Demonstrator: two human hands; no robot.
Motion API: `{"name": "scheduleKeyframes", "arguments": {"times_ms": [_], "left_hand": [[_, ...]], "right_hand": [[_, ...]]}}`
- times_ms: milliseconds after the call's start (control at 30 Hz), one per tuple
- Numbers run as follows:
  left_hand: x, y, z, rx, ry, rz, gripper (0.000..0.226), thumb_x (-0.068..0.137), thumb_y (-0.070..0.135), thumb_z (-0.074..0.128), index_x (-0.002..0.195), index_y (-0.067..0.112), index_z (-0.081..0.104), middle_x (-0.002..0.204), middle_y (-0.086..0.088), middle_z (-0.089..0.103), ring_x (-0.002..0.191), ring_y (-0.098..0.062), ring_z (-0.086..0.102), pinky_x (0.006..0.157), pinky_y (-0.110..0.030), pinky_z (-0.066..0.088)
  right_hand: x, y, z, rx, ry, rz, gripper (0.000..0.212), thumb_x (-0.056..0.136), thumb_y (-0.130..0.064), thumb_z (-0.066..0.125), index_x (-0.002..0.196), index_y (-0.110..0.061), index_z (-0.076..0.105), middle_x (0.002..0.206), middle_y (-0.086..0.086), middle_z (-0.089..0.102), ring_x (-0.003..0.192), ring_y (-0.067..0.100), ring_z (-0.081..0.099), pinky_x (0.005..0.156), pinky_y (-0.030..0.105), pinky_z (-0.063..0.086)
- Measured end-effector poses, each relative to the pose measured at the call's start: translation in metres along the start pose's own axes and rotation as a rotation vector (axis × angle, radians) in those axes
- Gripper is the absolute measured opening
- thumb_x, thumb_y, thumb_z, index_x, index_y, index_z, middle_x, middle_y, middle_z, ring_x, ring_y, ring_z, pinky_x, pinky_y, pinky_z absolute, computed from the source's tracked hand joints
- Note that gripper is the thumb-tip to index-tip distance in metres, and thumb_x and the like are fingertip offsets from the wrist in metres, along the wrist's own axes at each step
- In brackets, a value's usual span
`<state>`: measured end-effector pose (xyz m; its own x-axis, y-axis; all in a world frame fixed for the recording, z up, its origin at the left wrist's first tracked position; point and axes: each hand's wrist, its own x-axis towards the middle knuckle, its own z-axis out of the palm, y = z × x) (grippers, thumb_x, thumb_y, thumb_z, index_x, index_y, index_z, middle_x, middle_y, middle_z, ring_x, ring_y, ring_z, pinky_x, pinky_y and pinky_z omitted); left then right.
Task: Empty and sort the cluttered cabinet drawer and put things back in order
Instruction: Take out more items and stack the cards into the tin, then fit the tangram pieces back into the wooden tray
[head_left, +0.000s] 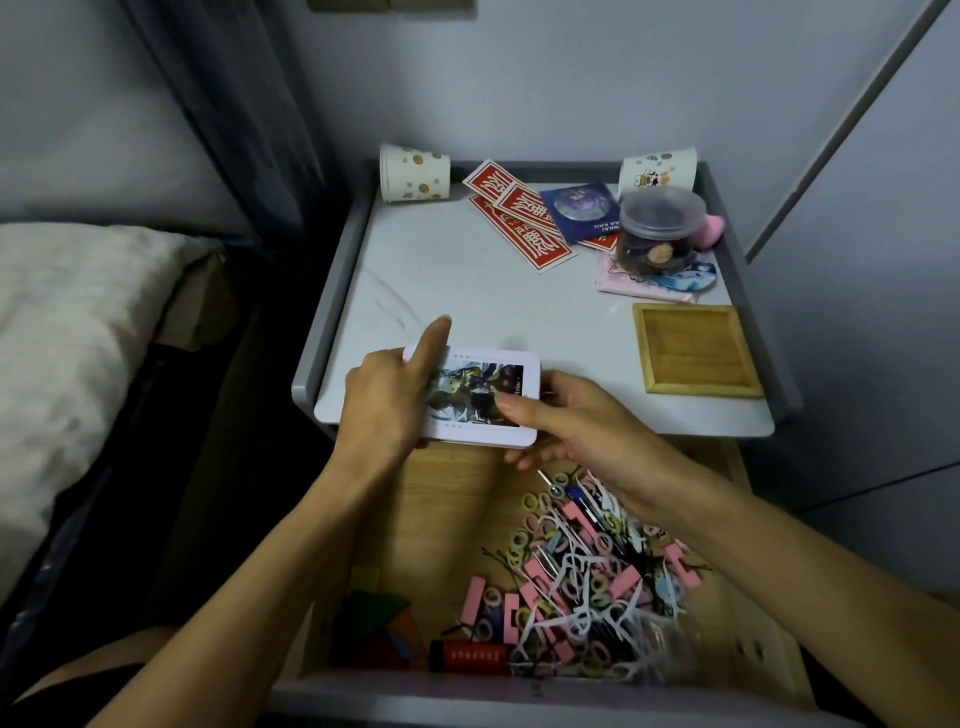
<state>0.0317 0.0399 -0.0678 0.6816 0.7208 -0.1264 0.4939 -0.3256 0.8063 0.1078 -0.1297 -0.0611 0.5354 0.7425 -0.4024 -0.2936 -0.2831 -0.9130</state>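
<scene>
White is the colour of the flat rectangular box (483, 400) that is seen in the head view, and a dark printed picture is carried on its lid. It is held level in the air, over the front edge of the white marble-look bench (467, 306) of the cabinet and above the open wooden drawer (447, 499).

The box is gripped at its left end by the left hand (384, 400), with the index finger stretched straight along the far corner and the other fingers curled. Its right end is pinched by the right hand (566, 421), with the thumb laid on the lid and the fingers under the base.

The box is judged to be light and stiff, with smooth sides that may slip. Whether the lid is fastened cannot be told, so a hold from below at both short ends is advised, and the box should be kept level.

In the drawer a tangled pile of small coloured hair ties, pink clips and white plastic picks (587, 577) is spread on the right. Some coloured wooden blocks (379, 623) and a red ribbed cylinder (470, 657) are lying at the near left.

On the bench are seen red printed cards (519, 218), a clear plastic jar with a lid (660, 228) and a square wooden tray (696, 353).

It is judged that the emptying is only partly done.
</scene>
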Motion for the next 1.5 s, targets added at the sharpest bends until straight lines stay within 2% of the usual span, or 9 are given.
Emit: {"name": "scheduleKeyframes", "arguments": {"times_ms": [167,233,367,467,600,900,1033,1333,1500], "left_hand": [[0.004,-0.007,-0.017,-0.058,-0.223,-0.038,0.081,0.079,0.085,0.041,0.084,0.012,0.075,0.084,-0.008,0.075,0.081,-0.027,0.07,0.082,-0.043,0.054],[0.004,-0.011,-0.033,0.014,-0.216,-0.033,0.077,0.086,0.078,0.036,0.077,0.011,0.073,0.077,-0.006,0.074,0.068,-0.023,0.071,0.073,-0.038,0.057],[0.009,-0.046,-0.065,0.649,-0.052,-0.122,0.063,0.096,0.064,0.042,0.074,0.011,0.069,0.067,-0.006,0.07,0.063,-0.024,0.069,0.076,-0.041,0.059],[-0.001,-0.069,-0.071,0.872,-0.253,-0.26,0.056,0.092,0.064,0.05,0.081,0.01,0.064,0.072,-0.008,0.068,0.064,-0.024,0.069,0.076,-0.04,0.06],[-0.005,-0.079,-0.066,0.797,-0.406,-0.254,0.036,0.092,0.049,0.062,0.089,0.014,0.063,0.081,-0.007,0.069,0.071,-0.022,0.071,0.07,-0.037,0.063],[-0.004,-0.077,-0.056,0.846,-0.362,-0.087,0.019,0.093,0.01,0.051,0.075,0.012,0.054,0.072,-0.008,0.064,0.062,-0.024,0.07,0.068,-0.035,0.062],[-0.004,-0.079,-0.055,0.83,-0.357,-0.084,0.023,0.096,0.009,0.048,0.074,0.011,0.054,0.071,-0.009,0.065,0.06,-0.024,0.071,0.066,-0.035,0.062],[-0.002,-0.084,-0.053,0.803,-0.367,-0.088,0.02,0.095,0.005,0.048,0.077,0.009,0.056,0.069,-0.01,0.065,0.057,-0.024,0.071,0.064,-0.035,0.062],[-0.003,-0.086,-0.052,0.851,-0.374,-0.056,0.02,0.097,0.006,0.044,0.081,0.006,0.057,0.069,-0.01,0.065,0.061,-0.025,0.071,0.068,-0.037,0.062]], "right_hand": [[-0.002,0.003,-0.004,-0.032,0.004,0.001,0.031,0.094,-0.027,0.062,0.119,-0.008,0.062,0.101,0.009,0.074,0.083,0.024,0.072,0.078,0.032,0.059],[-0.005,0.004,-0.006,-0.055,-0.019,0.01,0.03,0.094,-0.025,0.061,0.119,-0.007,0.063,0.102,0.01,0.074,0.082,0.026,0.072,0.077,0.033,0.059],[-0.015,0.018,-0.001,-0.16,-0.122,0.134,0.031,0.093,-0.032,0.062,0.114,-0.009,0.064,0.092,0.012,0.073,0.067,0.02,0.065,0.051,0.022,0.045],[-0.01,0.053,0.015,-0.248,-0.13,0.246,0.036,0.094,-0.038,0.062,0.109,-0.007,0.066,0.08,0.006,0.066,0.058,0.009,0.055,0.047,0.019,0.035],[0.018,0.095,0.039,-0.283,-0.055,0.269,0.032,0.1,-0.034,0.054,0.121,-0.011,0.057,0.075,-0.003,0.058,0.058,0.005,0.049,0.049,0.016,0.037],[0.078,0.117,0.069,-0.32,0.096,0.253,0.037,0.103,-0.03,0.047,0.126,-0.001,0.046,0.075,0.005,0.052,0.063,0.009,0.048,0.061,0.021,0.041],[0.089,0.118,0.081,-0.294,0.121,0.264,0.035,0.103,-0.025,0.046,0.126,0.002,0.048,0.067,0.006,0.048,0.056,0.012,0.044,0.05,0.02,0.036],[0.096,0.126,0.085,-0.336,0.232,0.271,0.035,0.1,-0.027,0.053,0.117,0.004,0.054,0.07,0.011,0.054,0.059,0.019,0.053,0.058,0.03,0.043],[0.103,0.136,0.086,-0.558,0.352,0.19,0.047,0.094,-0.033,0.061,0.12,0.001,0.042,0.096,0.021,0.065,0.081,0.033,0.067,0.067,0.039,0.057]]}}
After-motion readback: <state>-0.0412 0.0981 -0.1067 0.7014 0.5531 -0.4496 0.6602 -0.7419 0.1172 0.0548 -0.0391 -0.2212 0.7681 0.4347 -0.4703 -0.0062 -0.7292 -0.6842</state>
